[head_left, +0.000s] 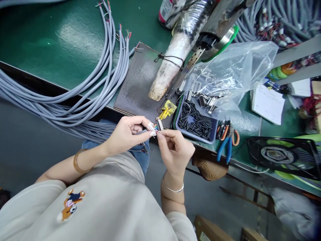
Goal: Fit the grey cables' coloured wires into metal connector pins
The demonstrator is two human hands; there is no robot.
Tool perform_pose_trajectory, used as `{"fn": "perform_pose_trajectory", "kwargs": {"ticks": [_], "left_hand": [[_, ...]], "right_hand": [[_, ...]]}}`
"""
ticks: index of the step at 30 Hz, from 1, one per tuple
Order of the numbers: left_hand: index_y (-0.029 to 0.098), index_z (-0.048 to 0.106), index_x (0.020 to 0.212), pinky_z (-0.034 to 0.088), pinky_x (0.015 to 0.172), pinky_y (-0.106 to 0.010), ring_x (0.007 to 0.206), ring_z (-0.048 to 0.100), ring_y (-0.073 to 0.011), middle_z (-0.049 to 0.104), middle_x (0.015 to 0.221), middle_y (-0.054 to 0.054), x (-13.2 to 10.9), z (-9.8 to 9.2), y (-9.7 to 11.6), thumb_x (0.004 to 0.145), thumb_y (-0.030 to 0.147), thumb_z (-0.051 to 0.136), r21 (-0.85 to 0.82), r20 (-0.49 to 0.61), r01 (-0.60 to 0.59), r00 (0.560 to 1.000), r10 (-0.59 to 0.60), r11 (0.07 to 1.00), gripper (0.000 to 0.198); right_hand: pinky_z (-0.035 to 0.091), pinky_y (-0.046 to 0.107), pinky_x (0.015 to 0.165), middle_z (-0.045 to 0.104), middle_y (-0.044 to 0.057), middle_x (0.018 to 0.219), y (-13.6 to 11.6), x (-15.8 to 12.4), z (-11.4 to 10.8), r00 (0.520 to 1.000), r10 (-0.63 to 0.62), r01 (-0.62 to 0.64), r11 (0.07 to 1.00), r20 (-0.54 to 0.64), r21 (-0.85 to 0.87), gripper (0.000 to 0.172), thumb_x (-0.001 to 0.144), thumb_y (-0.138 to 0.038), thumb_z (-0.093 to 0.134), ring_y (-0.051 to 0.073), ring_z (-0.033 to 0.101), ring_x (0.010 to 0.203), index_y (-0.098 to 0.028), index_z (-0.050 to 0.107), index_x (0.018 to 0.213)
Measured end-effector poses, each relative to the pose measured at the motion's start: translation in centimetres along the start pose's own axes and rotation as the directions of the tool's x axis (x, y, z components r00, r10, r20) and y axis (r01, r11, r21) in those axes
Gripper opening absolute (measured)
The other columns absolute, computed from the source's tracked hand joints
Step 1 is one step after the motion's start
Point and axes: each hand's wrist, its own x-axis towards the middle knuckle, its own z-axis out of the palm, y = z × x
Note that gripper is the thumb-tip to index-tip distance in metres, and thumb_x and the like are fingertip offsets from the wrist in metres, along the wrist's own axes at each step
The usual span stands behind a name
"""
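Nearest the camera is the person's pale shirt (120,201), with an embroidered bear on its front. Beyond it, at the edge of the green workbench (75,36), a small metal connector (159,124) sits right at the fingertips of both hands, with thin coloured wires (155,127) beside it. The left hand (126,133) has its thumb and forefinger, both tipped with white covers, closed on the wires; its other fingers curl in. The right hand (175,147) pinches a thin wire end between bare thumb and forefinger, remaining fingers folded. The hands meet tip to tip, the left forearm slanting in from the lower left, the right rising more steeply from below. Just past the connector lies a yellow piece (168,108) on a dark board (139,77). To the right, a blue tray (214,130) holds small black tubes (198,125), with a clear plastic bag (235,73) of connectors over its far side. Blue-handled pliers (224,149) lie beside the tray; grey cables (107,77) sweep across the left.
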Motion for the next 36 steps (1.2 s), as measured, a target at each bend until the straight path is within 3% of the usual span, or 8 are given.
{"fn": "perform_pose_trajectory", "kwargs": {"ticks": [3, 5, 7, 11, 14, 17, 23, 36], "left_hand": [[0.013, 0.066, 0.073, 0.039, 0.047, -0.015, 0.056, 0.054, -0.0053, 0.070, 0.079, -0.005, 0.4, 0.3, -0.1, 0.070, 0.019, 0.078, -0.005, -0.046, 0.006, 0.999, -0.006, 1.000, 0.014], [0.013, 0.063, 0.070, 0.038, 0.046, -0.015, 0.053, 0.051, -0.0037, 0.070, 0.077, -0.004, 0.8, 0.3, -0.1, 0.069, 0.018, 0.079, -0.034, -0.077, 0.019, 0.997, -0.021, 0.999, 0.017], [0.013, 0.060, 0.069, 0.036, 0.043, -0.014, 0.049, 0.047, -0.0017, 0.069, 0.076, -0.003, 1.2, 0.2, -0.1, 0.069, 0.018, 0.080, -0.075, -0.087, 0.024, 0.996, -0.030, 0.997, 0.020], [0.013, 0.059, 0.070, 0.031, 0.039, -0.014, 0.046, 0.043, -0.0001, 0.070, 0.078, -0.003, 1.7, 0.0, -0.1, 0.070, 0.018, 0.080, -0.095, -0.086, 0.032, 0.995, -0.040, 0.995, 0.022], [0.013, 0.059, 0.071, 0.031, 0.038, -0.014, 0.046, 0.044, -0.0004, 0.072, 0.082, -0.005, 2.0, 0.0, -0.1, 0.070, 0.019, 0.081, -0.068, -0.100, 0.035, 0.994, -0.042, 0.997, 0.023], [0.013, 0.060, 0.071, 0.034, 0.040, -0.014, 0.049, 0.050, -0.0021, 0.073, 0.083, -0.005, 2.4, 0.1, -0.4, 0.070, 0.019, 0.080, -0.029, -0.129, -0.003, 0.992, -0.001, 1.000, 0.021], [0.013, 0.062, 0.070, 0.052, 0.062, -0.017, 0.070, 0.068, -0.0097, 0.074, 0.081, -0.004, 3.3, 0.3, -0.6, 0.071, 0.016, 0.077, 0.049, -0.216, -0.132, 0.966, 0.139, 0.990, 0.015], [0.014, 0.064, 0.071, 0.047, 0.053, -0.015, 0.060, 0.061, -0.0064, 0.069, 0.071, -0.001, 4.0, -0.1, -0.3, 0.073, 0.015, 0.076, 0.114, -0.193, -0.152, 0.966, 0.172, 0.982, 0.012]], "right_hand": [[0.032, 0.019, 0.041, 0.058, -0.007, 0.064, 0.4, 0.1, 0.2, 0.965, 0.043, -0.030, 0.998, -0.258, 0.053, 0.004, 0.090, -0.024, 0.067, 0.003, 0.043, 0.043, -0.022, 0.069, 0.088], [0.030, 0.019, 0.038, 0.053, -0.009, 0.060, 0.7, 0.3, 0.1, 0.879, 0.049, 0.034, 0.986, -0.475, 0.164, 0.007, 0.091, -0.027, 0.065, 0.004, 0.040, 0.039, -0.022, 0.068, 0.095], [0.032, 0.018, 0.037, 0.058, -0.011, 0.061, 0.9, 0.5, 0.0, 0.834, 0.046, 0.091, 0.971, -0.550, 0.220, 0.015, 0.092, -0.024, 0.063, 0.004, 0.042, 0.036, -0.024, 0.064, 0.107], [0.059, 0.022, 0.057, 0.078, -0.002, 0.088, 1.7, -0.1, 0.6, 0.924, 0.032, -0.006, 0.998, -0.380, 0.068, 0.023, 0.093, -0.012, 0.063, 0.010, 0.073, 0.063, -0.024, 0.064, 0.112], [0.065, 0.028, 0.076, 0.079, 0.001, 0.097, 2.4, -0.5, 1.6, 0.962, -0.015, 0.016, 1.000, -0.274, 0.001, 0.017, 0.089, -0.011, 0.068, 0.015, 0.078, 0.087, -0.022, 0.066, 0.101], [0.066, 0.029, 0.079, 0.078, 0.003, 0.106, 2.8, -0.2, 2.5, 0.969, -0.051, 0.061, 0.998, -0.241, 0.035, 0.017, 0.090, -0.011, 0.067, 0.016, 0.077, 0.097, -0.022, 0.064, 0.101], [0.066, 0.028, 0.081, 0.078, 0.004, 0.107, 2.8, 1.2, 3.4, 0.945, -0.135, 0.145, 0.989, -0.299, 0.012, 0.017, 0.088, -0.007, 0.067, 0.016, 0.077, 0.096, -0.022, 0.061, 0.095], [0.068, 0.031, 0.081, 0.078, 0.005, 0.107, 3.0, 2.2, 3.4, 0.950, -0.124, 0.132, 0.991, -0.286, 0.009, 0.013, 0.089, -0.010, 0.066, 0.017, 0.079, 0.095, -0.021, 0.059, 0.093]]}}
